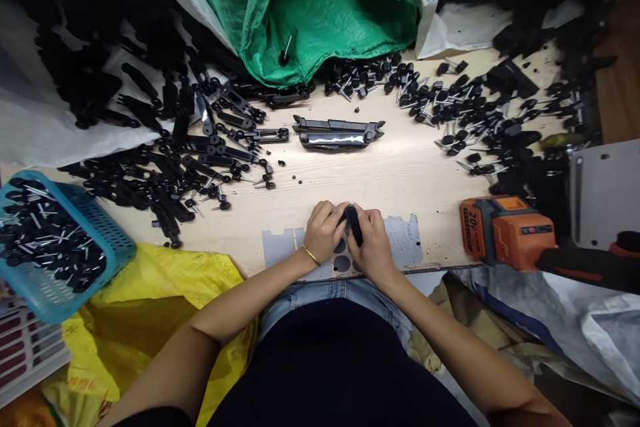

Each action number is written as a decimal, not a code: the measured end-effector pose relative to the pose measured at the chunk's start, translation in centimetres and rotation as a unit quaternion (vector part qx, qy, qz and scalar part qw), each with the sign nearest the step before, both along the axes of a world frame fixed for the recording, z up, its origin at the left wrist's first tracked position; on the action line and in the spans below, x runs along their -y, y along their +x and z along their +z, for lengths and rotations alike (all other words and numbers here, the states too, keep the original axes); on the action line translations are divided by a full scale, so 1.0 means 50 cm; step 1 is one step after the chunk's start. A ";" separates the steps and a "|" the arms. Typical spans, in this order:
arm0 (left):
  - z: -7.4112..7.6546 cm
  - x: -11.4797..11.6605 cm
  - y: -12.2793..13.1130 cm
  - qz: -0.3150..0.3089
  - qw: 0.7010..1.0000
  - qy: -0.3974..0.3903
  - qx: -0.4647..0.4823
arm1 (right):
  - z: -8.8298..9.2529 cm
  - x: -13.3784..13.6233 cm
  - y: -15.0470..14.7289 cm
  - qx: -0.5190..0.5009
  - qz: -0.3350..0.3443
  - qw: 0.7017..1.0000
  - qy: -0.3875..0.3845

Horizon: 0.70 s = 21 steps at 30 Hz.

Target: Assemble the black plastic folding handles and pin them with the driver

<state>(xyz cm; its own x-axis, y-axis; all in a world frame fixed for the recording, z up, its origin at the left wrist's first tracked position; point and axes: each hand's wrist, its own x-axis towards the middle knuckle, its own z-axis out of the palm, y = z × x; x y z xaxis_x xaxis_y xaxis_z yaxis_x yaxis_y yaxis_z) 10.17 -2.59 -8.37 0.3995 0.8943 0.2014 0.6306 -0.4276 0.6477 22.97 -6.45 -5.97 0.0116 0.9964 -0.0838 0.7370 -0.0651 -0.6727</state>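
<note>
Close to the table's front edge, my left hand [324, 230] and my right hand [373, 243] meet around a small black plastic part [353, 225]. The fingers of both hands are closed on it, and its lower end is hidden by them. Below the hands lies a grey sheet [406, 240] with dark round spots. Farther up the table rests a longer black jointed bracket [333, 139] with forked ends, touched by neither hand.
Black arm parts [200, 153] heap at left, black-headed screws [440, 100] at right. A blue basket [113, 240] of screws stands far left. An orange cordless power tool [520, 227] lies right. A green sack [320, 53] opens at the back; a yellow sack [190, 273] hangs front left.
</note>
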 end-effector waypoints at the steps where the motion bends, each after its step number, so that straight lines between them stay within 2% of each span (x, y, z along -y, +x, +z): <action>1: 0.002 -0.003 -0.002 -0.008 1.000 -0.003 0.002 | 0.000 0.001 -0.001 -0.002 -0.001 1.000 -0.001; 6: 0.007 -0.029 -0.014 -0.045 0.999 0.002 0.011 | 0.011 0.000 -0.004 0.001 -0.006 1.000 -0.011; 8: 0.007 -0.039 -0.013 -0.032 0.999 0.009 0.020 | 0.021 -0.025 0.017 -0.028 0.021 0.999 -0.032; 10: 0.007 -0.045 -0.007 -0.019 0.999 0.016 0.024 | 0.035 -0.081 0.065 -0.075 0.050 0.995 -0.045; 11: 0.007 -0.046 -0.004 -0.016 0.999 0.017 0.021 | 0.043 -0.122 0.099 -0.086 0.046 0.995 -0.037; 12: 0.008 -0.047 0.000 -0.017 1.000 0.017 0.018 | 0.051 -0.172 0.139 -0.075 0.012 0.997 -0.012; 14: 0.010 -0.046 0.005 -0.020 1.000 0.015 0.015 | 0.068 -0.297 0.226 0.025 -0.112 0.989 0.089; 15: 0.011 -0.045 0.007 -0.020 1.000 0.013 0.015 | 0.074 -0.367 0.267 0.085 -0.170 0.973 0.133; 16: 0.012 -0.045 0.009 -0.020 1.000 0.009 0.016 | 0.079 -0.439 0.304 0.130 -0.202 0.960 0.142; 19: 0.013 -0.044 0.011 -0.015 1.000 -0.002 0.016 | 0.080 -0.634 0.367 0.146 -0.193 0.961 0.136; 21: 0.013 -0.046 0.012 -0.014 1.000 -0.010 0.016 | 0.071 -0.722 0.371 0.144 -0.154 0.970 0.119</action>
<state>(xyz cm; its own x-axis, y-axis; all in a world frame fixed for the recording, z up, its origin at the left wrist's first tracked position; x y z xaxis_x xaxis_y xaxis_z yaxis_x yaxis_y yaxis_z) 10.77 -0.31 -7.71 0.4173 0.8874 0.1958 0.5977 -0.4304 0.6764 41.53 29.66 -2.42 0.3002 0.9331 0.1981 0.8670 -0.1803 -0.4646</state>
